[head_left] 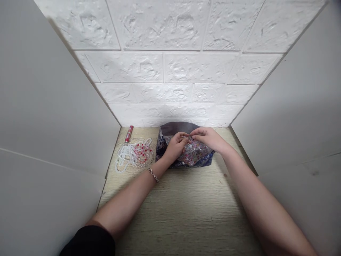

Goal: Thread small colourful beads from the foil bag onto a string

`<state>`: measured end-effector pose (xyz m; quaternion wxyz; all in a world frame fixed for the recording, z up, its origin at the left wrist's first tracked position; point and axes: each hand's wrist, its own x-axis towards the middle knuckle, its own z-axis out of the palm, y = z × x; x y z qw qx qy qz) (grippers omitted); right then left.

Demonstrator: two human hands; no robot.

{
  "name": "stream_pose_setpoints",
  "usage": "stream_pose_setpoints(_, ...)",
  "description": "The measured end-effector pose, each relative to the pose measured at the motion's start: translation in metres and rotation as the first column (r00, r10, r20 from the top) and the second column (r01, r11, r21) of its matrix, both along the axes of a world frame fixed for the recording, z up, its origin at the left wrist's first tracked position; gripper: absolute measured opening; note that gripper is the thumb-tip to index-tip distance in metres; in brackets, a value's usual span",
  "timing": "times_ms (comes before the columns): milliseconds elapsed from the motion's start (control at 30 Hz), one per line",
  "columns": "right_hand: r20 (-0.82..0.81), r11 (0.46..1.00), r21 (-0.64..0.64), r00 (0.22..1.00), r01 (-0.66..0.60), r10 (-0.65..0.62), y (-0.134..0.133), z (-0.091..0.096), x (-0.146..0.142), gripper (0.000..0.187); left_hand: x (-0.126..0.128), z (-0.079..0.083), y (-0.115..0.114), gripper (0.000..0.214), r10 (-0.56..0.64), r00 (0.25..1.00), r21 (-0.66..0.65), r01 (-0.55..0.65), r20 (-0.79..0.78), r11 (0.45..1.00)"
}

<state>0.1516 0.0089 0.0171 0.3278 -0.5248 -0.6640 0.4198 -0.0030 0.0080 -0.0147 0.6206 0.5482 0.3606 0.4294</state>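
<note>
A dark, open-topped bag [179,126] stands against the back wall, filled with a glittering mix of small colourful beads [195,156]. Over its middle, my left hand [176,145] is closed, thumb and fingers in a pinch. My right hand [206,138] comes in from the right, also pinching, with its fingertips almost meeting the left ones. Whatever lies between the fingertips is too small to make out. On my left wrist hangs a chain bracelet [153,175].
Left of the bag lies a tangled heap of white, clear and red bead strings [134,154]. A small red tube [129,134] rests behind it. White brick-patterned wall [165,67] closes the back of the wooden surface [173,206], and grey panels [53,106] flank both sides.
</note>
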Motion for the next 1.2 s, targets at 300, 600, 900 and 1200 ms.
stream_pose_setpoints(300, -0.028, 1.000, -0.018, 0.999, 0.017, -0.018, -0.0007, -0.0001, -0.0008, 0.017, -0.0006, 0.0030, -0.0042, 0.019, 0.060, 0.995, 0.037, -0.057, -0.078, 0.998)
stream_pose_setpoints(600, -0.002, 1.000, -0.005, 1.000, 0.031, -0.031, -0.0001, -0.0010, -0.0024, 0.018, -0.0019, 0.0043, -0.0067, 0.021, 0.161, 0.981, 0.110, -0.149, -0.106, 0.983)
stream_pose_setpoints(900, -0.023, 0.999, -0.010, 0.999, 0.041, -0.041, -0.0018, -0.0007, -0.0033, 0.019, -0.0006, 0.0033, -0.0056, 0.019, 0.193, 0.973, 0.113, -0.180, -0.126, 0.977)
stream_pose_setpoints(1200, -0.026, 0.999, -0.021, 0.999, 0.034, -0.035, -0.0016, 0.0003, -0.0054, 0.019, -0.0008, 0.0022, -0.0056, 0.020, 0.194, 0.971, 0.121, -0.178, -0.143, 0.977)
